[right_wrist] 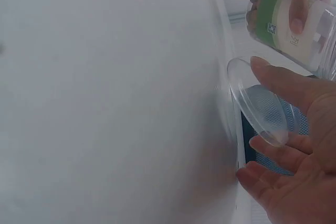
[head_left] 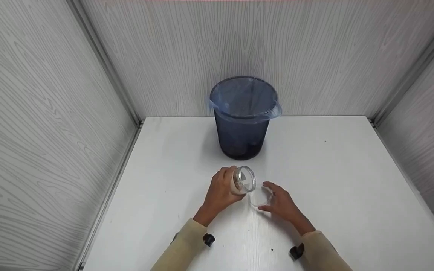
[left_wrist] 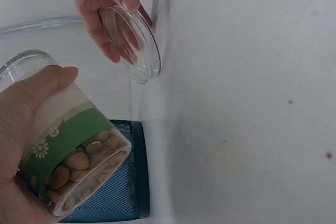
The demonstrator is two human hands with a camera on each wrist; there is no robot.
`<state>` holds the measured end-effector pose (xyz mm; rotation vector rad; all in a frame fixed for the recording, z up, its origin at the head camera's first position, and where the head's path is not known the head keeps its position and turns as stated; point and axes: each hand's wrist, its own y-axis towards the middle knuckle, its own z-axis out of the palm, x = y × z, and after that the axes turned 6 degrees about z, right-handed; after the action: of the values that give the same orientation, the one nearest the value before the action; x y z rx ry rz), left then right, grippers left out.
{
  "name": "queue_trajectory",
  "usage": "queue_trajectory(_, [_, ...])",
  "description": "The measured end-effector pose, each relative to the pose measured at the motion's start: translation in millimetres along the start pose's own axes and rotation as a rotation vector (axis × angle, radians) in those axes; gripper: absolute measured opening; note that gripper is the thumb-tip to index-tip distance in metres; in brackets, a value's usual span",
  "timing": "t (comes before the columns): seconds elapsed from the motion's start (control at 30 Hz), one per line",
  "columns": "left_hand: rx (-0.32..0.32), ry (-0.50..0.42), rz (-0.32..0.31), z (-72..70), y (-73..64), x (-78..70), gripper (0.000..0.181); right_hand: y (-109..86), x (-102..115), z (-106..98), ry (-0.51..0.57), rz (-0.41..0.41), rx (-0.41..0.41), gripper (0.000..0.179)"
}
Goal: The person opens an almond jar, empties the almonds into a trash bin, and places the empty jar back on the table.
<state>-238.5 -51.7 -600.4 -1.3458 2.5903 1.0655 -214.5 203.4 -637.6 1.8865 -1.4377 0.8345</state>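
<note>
- Head view: both forearms reach in from the near edge, the left one slanting far and right, the right one slanting far and left, so the hands almost meet.
- The left hand (head_left: 220, 190) has its grip curled round a clear jar (head_left: 244, 179), fingers on the far side, thumb on the near side; the jar tilts, its uncovered mouth leaning right.
- The right hand (head_left: 283, 205) pinches a clear round lid (head_left: 261, 196) across its rim, thumb near, fingers far. The lid is just right of the jar and slightly nearer.
- Both are over the tabletop (head_left: 352, 188), near of a dark blue bin (head_left: 241, 137) whose thin blue liner (head_left: 276, 111) folds over the rim.
- Left wrist view: almonds (left_wrist: 77, 161) show in the jar's lower end, which the head view mostly hides. A green band (left_wrist: 79, 127) with white flowers (left_wrist: 41, 148) circles the jar, and the left thumb lies along its side. A gap between jar and lid is plain here.
- Right wrist view: the right thumb and a finger meet opposite edges of the lid, other fingers spread below it. The jar's other face carries a small emblem (right_wrist: 271, 28). Through and around the lid, the bin's wall reads as mesh, a texture lost in the head view.
</note>
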Motion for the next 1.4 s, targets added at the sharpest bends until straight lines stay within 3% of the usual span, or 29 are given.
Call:
queue_trajectory(0.23, [0.01,-0.006,-0.014,1.4,-2.4,-1.0,0.092,-1.4,-4.0,0.1,-0.109,-0.037,-0.029,0.088])
queue_trajectory(0.4, [0.018,-0.025,-0.004,0.6,-2.2,-1.2,0.092,0.8,-4.8,0.6,-0.185,-0.009,-0.024,0.088])
queue_trajectory(0.6, [0.02,-0.02,0.0,0.9,-2.3,-1.1,0.091,-0.1,-6.0,1.1,-0.175,0.024,-0.003,0.088])
queue_trajectory(0.97, [0.01,-0.001,0.009,3.7,-5.3,-0.9,0.094,-3.3,-7.9,6.4,-0.17,-0.019,-0.006,0.084])
queue_trajectory(1.4, [0.023,-0.011,0.003,4.2,-5.4,-0.9,0.094,0.9,-2.7,-4.4,-0.187,0.041,0.118,0.093])
